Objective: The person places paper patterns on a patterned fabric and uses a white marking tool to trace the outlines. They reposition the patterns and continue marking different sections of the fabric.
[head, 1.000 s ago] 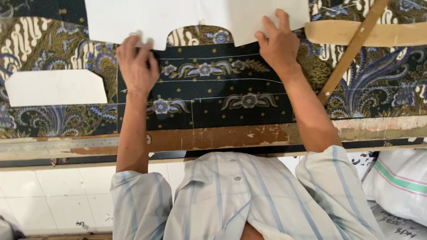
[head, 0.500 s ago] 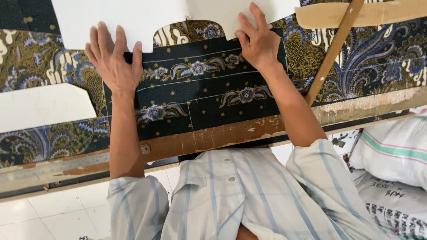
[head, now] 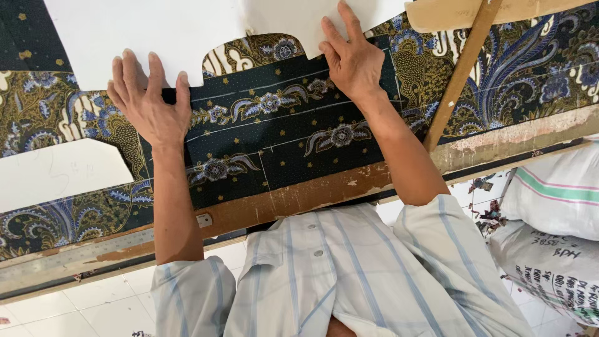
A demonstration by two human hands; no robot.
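Paper pattern (head: 156, 31) on cloth (head: 281, 131); wooden stick (head: 458, 75) right

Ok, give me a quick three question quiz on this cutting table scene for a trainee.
1. True or false: both hands lie flat on the table.
2. What do the right hand's fingertips press? A) white paper pattern B) wooden ruler C) sack
3. What lies under the left hand?

Key:
1. True: left hand and right hand are both spread flat.
2. A: the white paper pattern, not the wooden ruler.
3. The dark patterned cloth and the pattern's edge.
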